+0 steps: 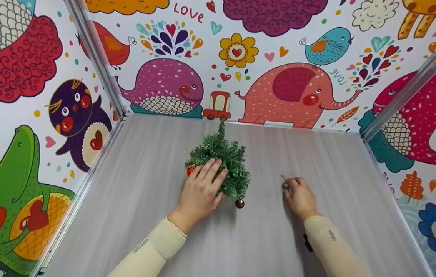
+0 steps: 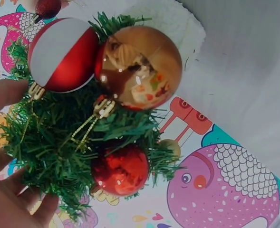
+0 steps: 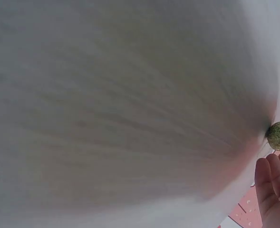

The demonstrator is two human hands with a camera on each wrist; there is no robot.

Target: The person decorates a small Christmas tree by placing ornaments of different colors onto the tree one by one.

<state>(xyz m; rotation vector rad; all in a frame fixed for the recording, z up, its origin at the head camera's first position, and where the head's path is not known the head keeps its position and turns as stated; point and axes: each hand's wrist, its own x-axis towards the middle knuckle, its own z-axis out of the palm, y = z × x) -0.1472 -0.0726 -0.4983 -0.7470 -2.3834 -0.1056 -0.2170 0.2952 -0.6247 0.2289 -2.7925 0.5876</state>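
Observation:
A small artificial Christmas tree (image 1: pixel 237 173) stands on the table. My left hand (image 1: pixel 200 190) rests against its branches with extended fingers; in the left wrist view those fingers spread along the foliage. That view shows a red-and-white bauble (image 2: pixel 63 54), a shiny gold bauble (image 2: pixel 142 66) and a red bauble (image 2: pixel 121 170) hanging there. A dark brown bauble (image 1: pixel 240 203) hangs low on the tree's near side. To the right, low over the table, my right hand (image 1: pixel 302 196) pinches a small glittery gold bauble (image 3: pixel 278 136) between thumb and fingers.
The grey table (image 1: pixel 137 200) spreads around the tree. Printed walls (image 1: pixel 279 50) with cartoon animals enclose its back and sides, with metal posts (image 1: pixel 97 57) at the corners. A whitish base (image 2: pixel 178 23) shows by the tree in the left wrist view.

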